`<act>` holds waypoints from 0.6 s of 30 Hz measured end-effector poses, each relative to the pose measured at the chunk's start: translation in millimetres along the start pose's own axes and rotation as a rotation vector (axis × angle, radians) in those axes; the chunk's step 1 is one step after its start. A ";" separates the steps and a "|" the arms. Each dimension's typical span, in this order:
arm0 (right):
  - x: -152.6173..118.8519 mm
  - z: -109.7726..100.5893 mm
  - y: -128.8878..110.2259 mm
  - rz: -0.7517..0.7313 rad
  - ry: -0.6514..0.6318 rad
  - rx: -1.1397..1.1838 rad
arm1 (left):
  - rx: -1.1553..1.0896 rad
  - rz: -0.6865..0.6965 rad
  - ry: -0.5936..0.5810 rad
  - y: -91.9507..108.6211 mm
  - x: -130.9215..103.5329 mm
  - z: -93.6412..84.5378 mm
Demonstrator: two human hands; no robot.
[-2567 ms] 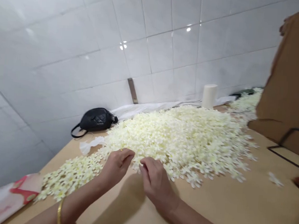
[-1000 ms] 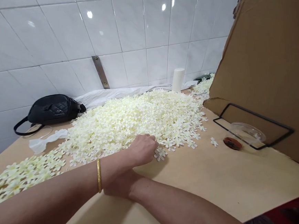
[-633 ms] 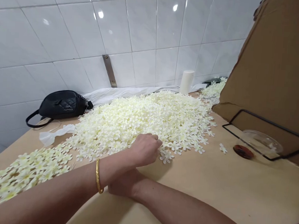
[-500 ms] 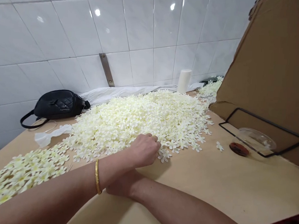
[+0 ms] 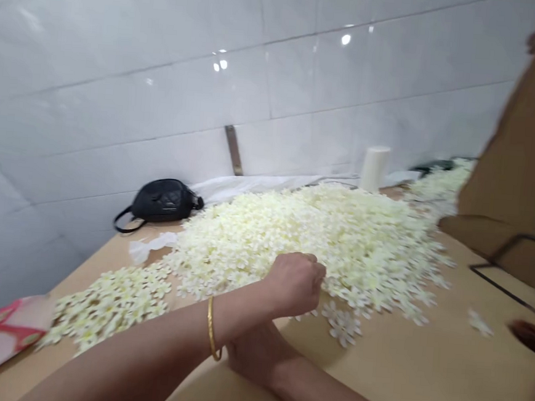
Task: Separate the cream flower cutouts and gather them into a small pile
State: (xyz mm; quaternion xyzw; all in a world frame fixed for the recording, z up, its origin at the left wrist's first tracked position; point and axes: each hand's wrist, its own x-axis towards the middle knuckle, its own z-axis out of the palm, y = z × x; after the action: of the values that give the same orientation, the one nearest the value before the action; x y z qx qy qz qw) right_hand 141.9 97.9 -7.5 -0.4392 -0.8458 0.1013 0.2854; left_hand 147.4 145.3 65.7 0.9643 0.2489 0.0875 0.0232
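Note:
My arms cross over the table in front of a large heap of cream-white artificial flower heads (image 5: 311, 229). My left hand (image 5: 294, 286), with a gold bangle (image 5: 212, 329) on the wrist, is on top at the near edge of the heap. Its fingers are curled closed, and whatever they grip is hidden. Under the left wrist lies my right hand (image 5: 258, 351), its fingers out of sight behind the left arm. A few loose flower heads (image 5: 342, 322) are just right of my left hand.
A flatter patch of flower heads (image 5: 114, 299) spreads to the left, beside a red-and-white packet (image 5: 11, 335). Behind stand a black bag (image 5: 163, 201) and a white roll (image 5: 374, 169) by the tiled wall. Cardboard (image 5: 520, 171) and a black wire frame (image 5: 502, 284) border the right.
The view has swung left, so everything sits further right and the red-and-white packet has come into view. My hands stay crossed, the left one still closed.

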 end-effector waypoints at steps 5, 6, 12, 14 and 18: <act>6.0 0.6 -4.8 -0.017 -0.014 -0.041 | -0.650 -0.526 0.208 -50.1 -4.3 -30.2; 5.1 1.4 -4.5 -0.025 0.006 -0.037 | -0.701 -0.604 0.244 -63.7 -6.1 -34.9; 3.1 4.1 -4.5 -0.011 0.057 0.033 | -0.738 -0.836 0.279 -132.0 -10.9 -45.1; 3.6 3.6 -5.3 -0.002 0.059 0.040 | -0.731 -0.881 0.255 -141.7 -8.7 -43.5; 3.6 3.3 -5.9 -0.004 0.056 0.031 | -0.680 -0.920 0.255 -147.3 -0.7 -39.9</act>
State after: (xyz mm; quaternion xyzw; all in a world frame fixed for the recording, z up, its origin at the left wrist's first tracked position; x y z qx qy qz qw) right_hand 134.4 97.5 -6.3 -0.4355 -0.8368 0.1013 0.3159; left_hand 69.5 273.9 91.8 0.6773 0.6006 0.2588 0.3370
